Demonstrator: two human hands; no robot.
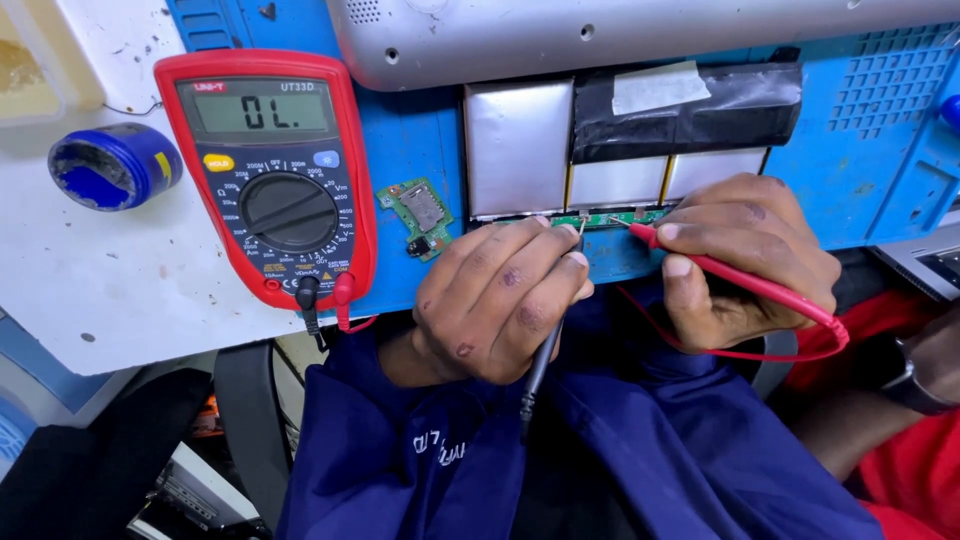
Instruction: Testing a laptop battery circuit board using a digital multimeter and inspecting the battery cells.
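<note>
My left hand grips a black test probe whose tip touches the narrow green circuit strip at the near edge of a silver battery pack. My right hand pinches a red test probe, its tip resting on the same strip a little to the right. Both probe leads run to a red multimeter lying on the left, its screen lit.
A small loose green circuit board lies between the multimeter and the battery pack. A blue round tin sits at far left. Black tape covers part of the pack. A grey device shell lies behind. A wristwatch arm is at right.
</note>
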